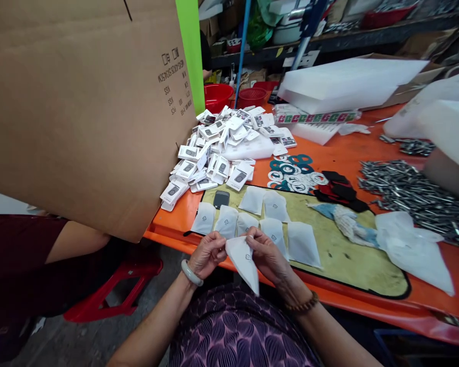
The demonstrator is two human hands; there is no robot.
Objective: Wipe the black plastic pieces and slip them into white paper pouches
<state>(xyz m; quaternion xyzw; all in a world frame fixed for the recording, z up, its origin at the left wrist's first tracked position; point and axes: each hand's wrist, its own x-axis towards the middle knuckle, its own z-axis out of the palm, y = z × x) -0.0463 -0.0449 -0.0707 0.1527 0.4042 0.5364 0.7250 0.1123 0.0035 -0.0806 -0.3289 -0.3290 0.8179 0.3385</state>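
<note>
Nearest us is a dark garment with a purple leaf-like pattern (245, 331). From either side of it our bare forearms reach forward, a pale bangle (192, 273) on the left wrist and a brown beaded bracelet (304, 303) on the right. Our left hand (208, 255) pinches one upper corner of a white pouch (244, 257) between thumb and fingers, and our right hand (268, 257) grips its other upper side, so that it hangs between both hands at the near table edge, narrow end down. We cannot tell whether anything is inside.

Just beyond, on a yellowish mat (352, 265) with a black border, we see seven flat white pouches (303, 243) and, by the far left corner, a dark square item (221, 199). To the right lie a crumpled blue-and-white cloth (348, 223) and a translucent plastic bag (409, 244). On our left are a red stool (110, 300), another person's arm (76, 242) and a tall cardboard carton (80, 102).

Past the mat, the orange table (325, 150) bears a heap of small white boxes (239, 177), teal and white rings (290, 173) and a pile of metal pieces (413, 196). Farther back we see white foam sheets (344, 84) and a red basin (218, 97)
</note>
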